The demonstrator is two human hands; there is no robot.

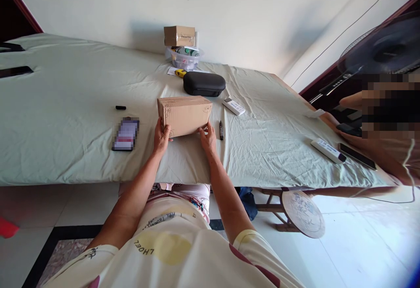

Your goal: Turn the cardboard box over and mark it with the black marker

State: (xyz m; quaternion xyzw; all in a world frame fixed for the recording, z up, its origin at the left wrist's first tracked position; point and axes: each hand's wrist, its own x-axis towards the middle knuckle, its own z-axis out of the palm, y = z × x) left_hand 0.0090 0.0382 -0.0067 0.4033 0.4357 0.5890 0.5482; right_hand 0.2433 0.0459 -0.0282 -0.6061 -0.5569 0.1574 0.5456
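A Brown Cardboard Box [185, 121], Held by Its Bottom Corners

The cardboard box was in the middle of the view, over the near half of the pale green cloth [75, 117]. I could not tell if its bottom edge sat on the cloth or was lifted a little.

The left hand [160, 137] was at the box's 8 o'clock corner, with the thumb on the front and the fingers round the side. The right hand [208, 138] was at the 4 o'clock corner, pinching the bottom edge. Both hands had hold of the box.

The box looked stiff and rather light, but I could not see what was inside. Its card sides looked dry and not slippery. A hard squeeze in the middle might dent them. The corners looked strongest, so a hand on each end, low down, seemed a good way to hold it.

Going round from the box, a black hard case [204, 84] was near at 1 o'clock. A black marker [221, 130] lay just past the right hand, between 3 and 4 o'clock. A phone [125, 135] lay near 9 o'clock. At 12 o'clock, farther back, stood a clear plastic tub [184, 63].
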